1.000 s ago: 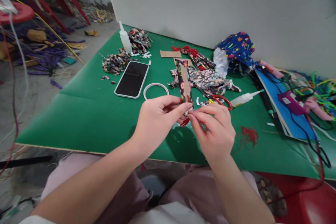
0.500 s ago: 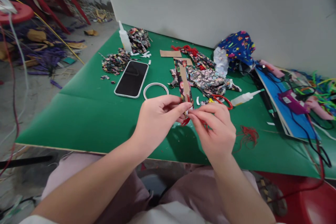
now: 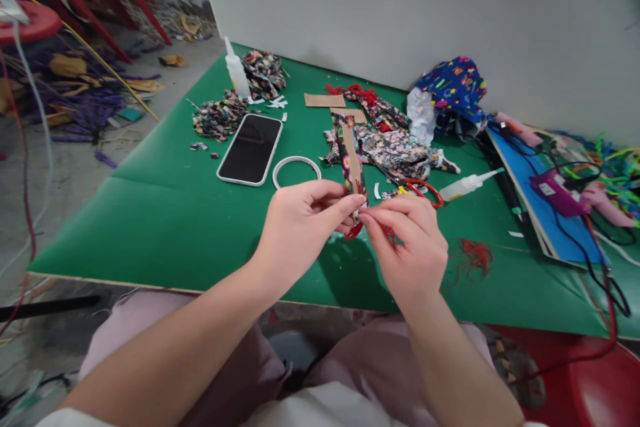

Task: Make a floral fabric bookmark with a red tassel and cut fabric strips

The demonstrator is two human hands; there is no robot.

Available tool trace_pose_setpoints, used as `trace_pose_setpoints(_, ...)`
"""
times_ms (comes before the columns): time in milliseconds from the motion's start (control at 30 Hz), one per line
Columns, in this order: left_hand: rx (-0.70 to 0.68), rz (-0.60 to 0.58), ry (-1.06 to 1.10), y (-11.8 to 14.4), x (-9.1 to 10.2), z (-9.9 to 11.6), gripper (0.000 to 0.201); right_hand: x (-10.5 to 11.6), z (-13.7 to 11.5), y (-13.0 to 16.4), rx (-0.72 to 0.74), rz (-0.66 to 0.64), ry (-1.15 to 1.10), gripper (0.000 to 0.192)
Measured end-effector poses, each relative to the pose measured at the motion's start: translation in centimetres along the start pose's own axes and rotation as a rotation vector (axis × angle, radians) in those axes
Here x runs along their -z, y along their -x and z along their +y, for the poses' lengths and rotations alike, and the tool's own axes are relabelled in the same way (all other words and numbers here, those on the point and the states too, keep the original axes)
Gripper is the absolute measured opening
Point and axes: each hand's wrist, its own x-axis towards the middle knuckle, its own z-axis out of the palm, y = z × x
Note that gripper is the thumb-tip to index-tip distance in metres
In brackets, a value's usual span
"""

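Note:
Between both hands, above the green table, is a cardboard strip edged with dark floral fabric, with red thread at its near end. My left hand pinches that end between thumb and fingers. My right hand is closed against the same end, its thumb and fingertips pressed together at the fabric edge; some red thread shows under its fingers. Scissors with red and yellow handles lie just beyond the right hand. A white ring of tape lies beyond the left hand.
A phone and an upright glue bottle stand at left; another glue bottle lies at right. Floral cloth, bare cardboard strips, a red thread tangle and a blue folder with cables are around.
Very little differs. Both hands stay on the near end of the strip, and the view has shifted slightly.

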Motion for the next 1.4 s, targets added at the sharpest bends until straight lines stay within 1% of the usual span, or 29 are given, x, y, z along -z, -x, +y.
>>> trace_pose_setpoints(433,0.017,-0.031,0.039,-0.15,0.13,-0.3,0.007,0.22,-0.11,-0.09,-0.069,-0.038,-0.027,0.004)
trace_pose_setpoints(700,0.035,-0.052,0.082,-0.23,0.2,-0.43,0.006,0.16,-0.17,-0.17,-0.079,-0.026,-0.049,0.005)
trace_pose_setpoints(933,0.072,-0.066,0.074,-0.28,0.18,-0.32,0.006,0.23,-0.25,-0.06,-0.094,-0.023,-0.026,0.004)
trace_pose_setpoints(1133,0.044,-0.05,0.084,-0.1,0.01,-0.38,0.007,0.2,-0.33,-0.11,-0.056,-0.011,-0.006,0.003)
trace_pose_setpoints(1300,0.037,-0.04,0.135,-0.18,-0.11,-0.82,0.008,0.14,-0.33,-0.1,-0.048,-0.011,0.013,0.002)
trace_pose_setpoints(1400,0.039,-0.039,0.194,-0.02,-0.12,-0.93,0.012,0.33,-0.46,-0.13,0.001,0.047,0.052,0.006)
